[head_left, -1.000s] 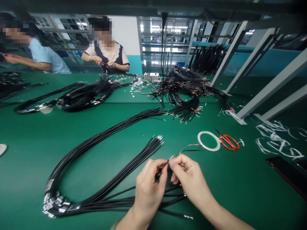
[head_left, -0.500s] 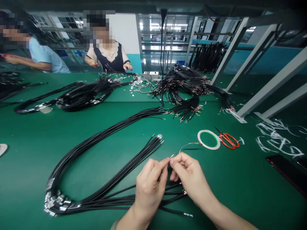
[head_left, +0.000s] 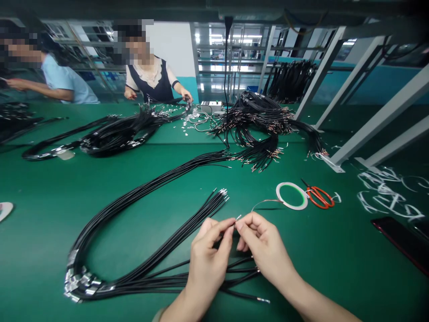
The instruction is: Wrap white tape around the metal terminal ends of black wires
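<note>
By the fingers of the left hand (head_left: 209, 257), a black cable is pinched just below its metal tip (head_left: 238, 218), which is left poking out between the hands. By the right hand (head_left: 258, 237), thumb and forefinger closed together, a thin strip (head_left: 264, 201) seems to be gripped close against the cable; the exact contact is hidden. Hardly any shift is seen in either hand compared with a moment ago, so the fine work at the tip is judged unfinished. The strip is joined to a roll (head_left: 296, 207), beside which red-handled scissors (head_left: 317, 193) are laid on the tabletop (head_left: 140, 214). Nearer, a banded cable bundle (head_left: 170, 239) is curved leftward. Beyond, a co-worker's hand (head_left: 187, 95) is now stretched toward a white box (head_left: 211, 106).
</note>
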`<action>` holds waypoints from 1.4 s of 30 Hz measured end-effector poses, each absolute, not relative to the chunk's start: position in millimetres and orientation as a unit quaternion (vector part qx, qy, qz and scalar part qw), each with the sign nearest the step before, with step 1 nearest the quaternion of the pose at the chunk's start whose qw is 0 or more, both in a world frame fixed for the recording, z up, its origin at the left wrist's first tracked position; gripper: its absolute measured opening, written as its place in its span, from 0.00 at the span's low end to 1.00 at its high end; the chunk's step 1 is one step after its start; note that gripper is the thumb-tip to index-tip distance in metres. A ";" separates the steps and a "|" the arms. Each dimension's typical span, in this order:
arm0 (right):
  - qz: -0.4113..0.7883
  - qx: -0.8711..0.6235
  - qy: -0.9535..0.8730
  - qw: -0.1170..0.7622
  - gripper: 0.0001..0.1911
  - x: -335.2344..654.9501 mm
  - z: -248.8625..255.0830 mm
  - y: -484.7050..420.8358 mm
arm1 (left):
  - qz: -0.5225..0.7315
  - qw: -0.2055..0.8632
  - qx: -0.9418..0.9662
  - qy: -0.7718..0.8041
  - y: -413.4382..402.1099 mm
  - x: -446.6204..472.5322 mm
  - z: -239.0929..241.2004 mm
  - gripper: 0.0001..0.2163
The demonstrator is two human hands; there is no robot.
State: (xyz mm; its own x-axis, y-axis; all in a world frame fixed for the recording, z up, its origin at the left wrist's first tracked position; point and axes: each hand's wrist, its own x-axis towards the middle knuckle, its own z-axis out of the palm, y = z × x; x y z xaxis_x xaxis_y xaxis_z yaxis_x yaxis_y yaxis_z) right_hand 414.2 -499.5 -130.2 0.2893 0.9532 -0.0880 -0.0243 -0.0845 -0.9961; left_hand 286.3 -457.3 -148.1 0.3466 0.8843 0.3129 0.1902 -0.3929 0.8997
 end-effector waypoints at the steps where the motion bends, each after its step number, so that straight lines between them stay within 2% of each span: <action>1: 0.442 -0.584 -0.402 0.550 0.12 414.0 -129.9 -499.5 | 0.424 0.445 0.686 0.389 -457.1 286.7 -148.2 0.09; 5: 0.422 -0.582 -0.433 0.544 0.12 413.7 -130.3 -499.0 | 0.414 0.560 0.591 0.407 -453.7 289.0 -147.8 0.09; 19: 0.378 -0.573 -0.494 0.535 0.13 411.0 -135.9 -494.0 | 0.381 0.730 0.406 0.397 -444.5 281.5 -141.7 0.12; 31: 0.364 -0.575 -0.503 0.532 0.14 409.3 -137.5 -494.6 | 0.395 0.706 0.422 0.410 -440.9 288.1 -141.8 0.10; 37: 0.394 -0.584 -0.467 0.535 0.15 410.8 -142.6 -492.5 | 0.391 0.718 0.421 0.393 -440.6 288.0 -143.6 0.09; 42: 0.404 -0.587 -0.449 0.539 0.17 411.9 -144.7 -491.7 | 0.401 0.711 0.417 0.399 -439.0 285.8 -143.3 0.12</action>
